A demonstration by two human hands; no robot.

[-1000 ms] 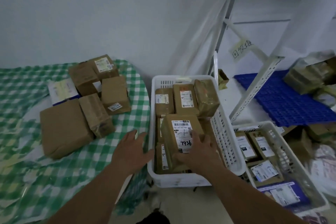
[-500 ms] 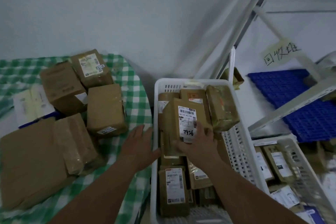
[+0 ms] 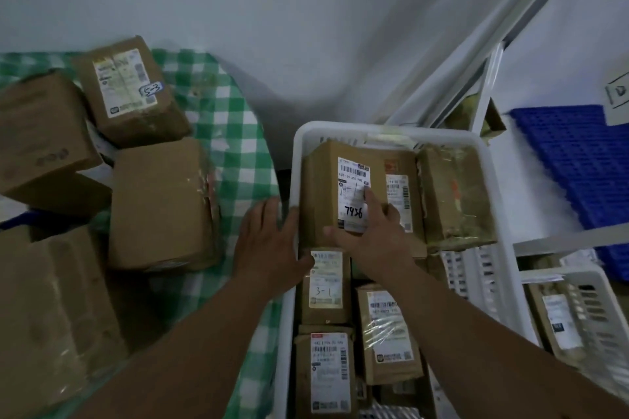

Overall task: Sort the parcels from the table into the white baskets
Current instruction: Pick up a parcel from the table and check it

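**Parcel 7936 laid in the near white basket**

The right hand [image 3: 371, 235] lies flat on a brown cardboard parcel with a white label marked 7936 [image 3: 326, 194], fingers straight, forefinger on the label. That parcel sits atop others at the far left corner of the white plastic slotted basket [image 3: 490, 180], which stands just beside the counter's right edge. The left hand [image 3: 269, 241] rests open, fingers relaxed, on the basket's left rim. On the counter with the green-and-white checked cloth [image 3: 231, 133], a plain brown cardboard box [image 3: 160, 201] lies near the right edge, and a brown box labelled 5-3 [image 3: 129, 88] beyond it.
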